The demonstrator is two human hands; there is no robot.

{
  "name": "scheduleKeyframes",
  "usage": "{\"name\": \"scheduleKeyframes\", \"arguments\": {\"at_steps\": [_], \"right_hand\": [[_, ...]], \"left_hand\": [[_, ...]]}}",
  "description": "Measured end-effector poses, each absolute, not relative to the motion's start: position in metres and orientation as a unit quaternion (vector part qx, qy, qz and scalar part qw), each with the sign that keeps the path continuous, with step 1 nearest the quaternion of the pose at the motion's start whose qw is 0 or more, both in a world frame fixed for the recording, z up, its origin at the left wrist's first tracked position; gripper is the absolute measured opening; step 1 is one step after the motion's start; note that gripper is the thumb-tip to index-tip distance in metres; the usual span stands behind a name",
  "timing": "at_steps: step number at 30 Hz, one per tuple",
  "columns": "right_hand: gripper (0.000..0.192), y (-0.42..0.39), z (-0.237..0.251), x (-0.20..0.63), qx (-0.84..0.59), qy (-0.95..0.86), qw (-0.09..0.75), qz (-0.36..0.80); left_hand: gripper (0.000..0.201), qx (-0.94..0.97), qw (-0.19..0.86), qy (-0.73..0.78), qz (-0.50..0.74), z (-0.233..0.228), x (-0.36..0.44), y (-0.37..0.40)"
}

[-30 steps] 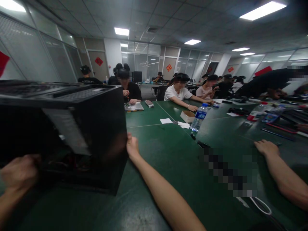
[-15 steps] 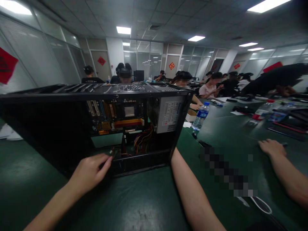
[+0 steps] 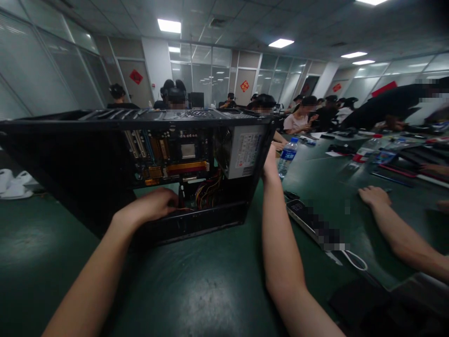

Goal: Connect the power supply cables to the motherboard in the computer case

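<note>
Left hand (image 3: 150,208) is curling its fingers into the open case (image 3: 140,168) at eleven o'clock on the tabletop (image 3: 210,290), gripping the lower rim; right hand (image 3: 270,164) is bracing the case's edge, grip hidden. Loose wires (image 3: 206,194) could be snagging.

Open-plan office/training rm: glass partitions (image 3: 213,79), ceiling panel lights (image 3: 169,25), long green tables (image 3: 196,285), seated workers (image 3: 301,119).

left hand (image 3: 154,206) now inside case (image 3: 105,154) | right hand (image 3: 271,164) moved up
</note>
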State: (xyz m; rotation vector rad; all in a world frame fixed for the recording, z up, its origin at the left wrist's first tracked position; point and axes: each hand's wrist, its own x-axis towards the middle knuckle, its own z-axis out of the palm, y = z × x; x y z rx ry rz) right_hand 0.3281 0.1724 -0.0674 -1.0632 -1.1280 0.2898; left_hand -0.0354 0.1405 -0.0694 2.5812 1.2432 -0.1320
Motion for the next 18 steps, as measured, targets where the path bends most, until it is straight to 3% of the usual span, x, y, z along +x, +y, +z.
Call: {"name": "scheduleKeyframes", "arguments": {"at_steps": [4, 10, 15, 18], "right_hand": [[0.053, 0.136, -0.031, 0.32, -0.412, -0.475, 0.774, 0.074], [0.045, 0.069, 0.006, 0.283, -0.285, -0.489, 0.824, -0.01], [0.046, 0.033, 0.011, 0.248, -0.274, -0.581, 0.766, 0.0], [0.046, 0.024, 0.012, 0.234, -0.297, -0.704, 0.643, 0.057]], "left_hand": [[0.03, 0.913, 0.091, 0.397, 0.039, -0.065, -0.046, 0.143], [0.037, 0.847, 0.004, 0.472, 0.243, -0.021, -0.064, 0.123], [0.039, 0.763, -0.094, 0.508, 0.389, -0.002, -0.067, 0.095], [0.04, 0.756, -0.096, 0.511, 0.397, -0.002, -0.069, 0.089]]}}
